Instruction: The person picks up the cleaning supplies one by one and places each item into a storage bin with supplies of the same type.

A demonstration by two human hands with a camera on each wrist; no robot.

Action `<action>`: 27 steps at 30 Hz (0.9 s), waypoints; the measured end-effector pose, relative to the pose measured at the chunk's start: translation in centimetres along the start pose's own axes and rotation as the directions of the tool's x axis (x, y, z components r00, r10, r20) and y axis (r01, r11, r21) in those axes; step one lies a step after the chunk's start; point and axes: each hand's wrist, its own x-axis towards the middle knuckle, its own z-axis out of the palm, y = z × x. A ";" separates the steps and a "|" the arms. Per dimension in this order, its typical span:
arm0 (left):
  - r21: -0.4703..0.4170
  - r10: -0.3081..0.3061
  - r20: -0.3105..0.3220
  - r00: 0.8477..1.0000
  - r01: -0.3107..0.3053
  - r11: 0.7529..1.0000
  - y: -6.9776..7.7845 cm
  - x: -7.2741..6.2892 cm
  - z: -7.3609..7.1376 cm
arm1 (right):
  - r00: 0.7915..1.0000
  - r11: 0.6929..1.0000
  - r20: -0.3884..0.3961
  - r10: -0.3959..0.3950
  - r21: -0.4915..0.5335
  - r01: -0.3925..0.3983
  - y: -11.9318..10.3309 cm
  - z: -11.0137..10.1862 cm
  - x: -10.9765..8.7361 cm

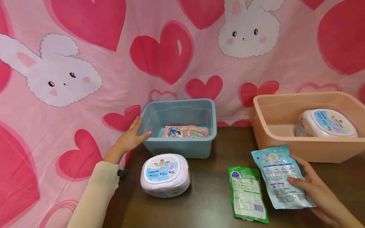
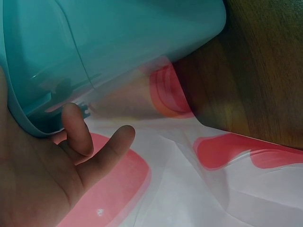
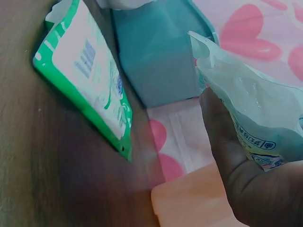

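Note:
My left hand (image 1: pixel 128 137) rests at the left rim of the blue bin (image 1: pixel 178 147), thumb over the front corner, other fingers along the outside. In the left wrist view its fingers (image 2: pixel 76 130) stand loosely beside the bin wall. My right hand (image 1: pixel 310 186) holds a light blue detergent pouch (image 1: pixel 280 177), its thumb on the printed face; the right wrist view shows the pouch (image 3: pixel 265 109) edge-on. Left of that pouch, a green and white pouch (image 1: pixel 248 193) lies on the table. A white lidded tub (image 1: pixel 165 175) stands in front of the blue bin.
Pink packets (image 1: pixel 182 131) lie inside the blue bin. At the right stands a peach bin (image 1: pixel 308 148) with another white tub (image 1: pixel 326 123) in it. Behind both bins hangs a pink cloth (image 1: pixel 119 72) with hearts and rabbits. Everything stands on a dark wooden table (image 1: pixel 208 196).

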 end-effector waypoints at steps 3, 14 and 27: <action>0.003 0.001 -0.001 1.000 -0.001 1.000 0.0 0.0 0.0 | 1.000 1.000 -0.009 -0.016 -0.007 0.016 -0.3 0.4 0.3; 0.012 -0.002 -0.010 1.000 0.002 1.000 0.1 0.0 0.1 | 0.999 0.999 0.006 -0.045 -0.014 0.045 -1.6 2.8 0.9; 0.003 -0.009 -0.004 1.000 0.009 1.000 0.0 0.2 -0.1 | 0.994 0.995 0.064 -0.089 -0.043 0.092 -2.4 5.5 1.6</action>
